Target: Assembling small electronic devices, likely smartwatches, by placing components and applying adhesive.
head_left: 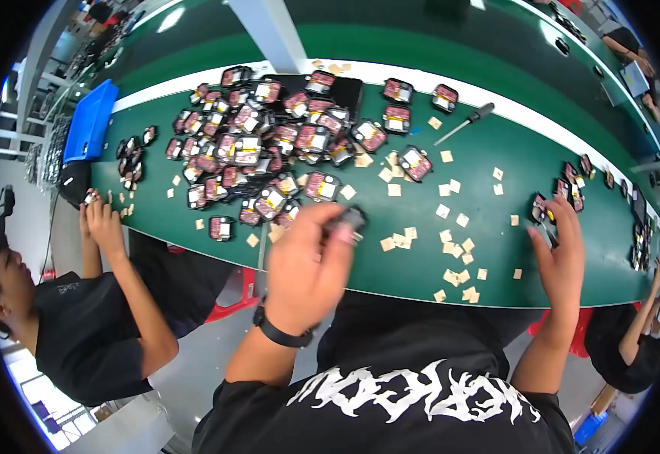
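Note:
My left hand (309,265), with a black band on its wrist, is closed around a small black device (351,221), slightly blurred, above the green table. At the right, my right hand (562,253) has its thumb and fingers apart beside a black device with a reddish label (540,207). The fingers partly cover that device, and something dark lies between them and the thumb. Left of the middle spreads a big pile of similar devices (247,149) with red, white and yellow labels. Several small beige square pieces (462,275) are scattered between my hands.
A screwdriver (465,123) lies near the white far edge. More devices (570,181) stand beyond my right hand. At the left are a blue bin (91,121) and a co-worker (80,303) whose hands hold a small piece. Other people sit at the far right.

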Demonstrator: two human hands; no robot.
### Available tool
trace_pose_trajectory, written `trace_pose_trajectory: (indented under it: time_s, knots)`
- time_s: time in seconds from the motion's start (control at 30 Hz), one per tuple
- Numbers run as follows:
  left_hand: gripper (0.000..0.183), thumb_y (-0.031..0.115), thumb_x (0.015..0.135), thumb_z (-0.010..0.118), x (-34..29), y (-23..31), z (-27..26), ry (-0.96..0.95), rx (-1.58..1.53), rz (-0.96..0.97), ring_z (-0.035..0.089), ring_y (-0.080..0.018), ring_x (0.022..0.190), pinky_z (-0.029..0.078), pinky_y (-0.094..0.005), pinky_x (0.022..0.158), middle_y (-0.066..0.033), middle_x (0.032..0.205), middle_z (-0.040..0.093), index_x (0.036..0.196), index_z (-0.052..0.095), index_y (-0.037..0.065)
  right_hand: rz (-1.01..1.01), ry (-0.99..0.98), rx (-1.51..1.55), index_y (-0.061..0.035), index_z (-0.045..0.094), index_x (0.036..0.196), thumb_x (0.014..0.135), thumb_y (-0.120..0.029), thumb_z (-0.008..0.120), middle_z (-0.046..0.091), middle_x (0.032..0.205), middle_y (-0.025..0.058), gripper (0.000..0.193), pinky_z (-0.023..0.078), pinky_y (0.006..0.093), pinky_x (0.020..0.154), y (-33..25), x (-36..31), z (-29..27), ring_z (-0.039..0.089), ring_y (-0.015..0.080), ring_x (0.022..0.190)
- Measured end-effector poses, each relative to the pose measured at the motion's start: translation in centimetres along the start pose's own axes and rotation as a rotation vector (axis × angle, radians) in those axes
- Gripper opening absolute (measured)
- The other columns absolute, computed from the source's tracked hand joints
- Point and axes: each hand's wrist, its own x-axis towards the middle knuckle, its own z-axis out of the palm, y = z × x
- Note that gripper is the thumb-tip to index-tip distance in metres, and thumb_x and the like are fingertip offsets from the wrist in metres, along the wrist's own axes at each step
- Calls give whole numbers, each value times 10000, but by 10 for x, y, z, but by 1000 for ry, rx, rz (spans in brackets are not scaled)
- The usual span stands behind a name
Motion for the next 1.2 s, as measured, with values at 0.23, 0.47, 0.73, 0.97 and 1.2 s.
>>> trace_pose_trajectory:
  time_s: [0.23,0.47,0.73,0.97,1.2]
  knots:
    - [179,137,1063,534,51,-41,-81,442,546,-38,652,-367,745,494,-464,678,-216,861,661,1149,574,-15,56,-95,83,-20,675,1151,897,2,721,635,1321,145,259,592,363,754,-17,1,14,706,328,984]
    - [154,130,997,611,88,-87,-108,223,654,-53,631,-443,911,483,-512,795,-231,959,671,1081,639,4,-52,-60,105,-22,663,1025,848,-38,785,638,1268,137,215,572,363,754,-25,0,22,706,302,892]
    - [176,77,986,650,55,-1,-39,437,380,115,628,-249,904,494,-342,810,-141,1016,667,1126,667,-28,-26,-102,405,-49,609,955,757,-74,871,711,1078,109,330,586,347,730,-32,-4,31,716,282,852]
    - [217,-14,879,720,-6,53,69,-352,-270,191,680,-191,784,519,-291,650,-140,1057,706,1095,698,-12,17,-138,183,-74,656,1075,755,-209,898,660,1164,56,423,591,372,722,-51,2,23,723,286,869]
    - [350,23,965,669,-12,56,95,-548,-497,-92,706,-154,885,558,-279,723,-146,1180,703,1303,601,-36,-39,-154,342,-83,646,1142,773,-124,841,698,1184,82,419,597,380,751,-41,-6,29,729,298,892]
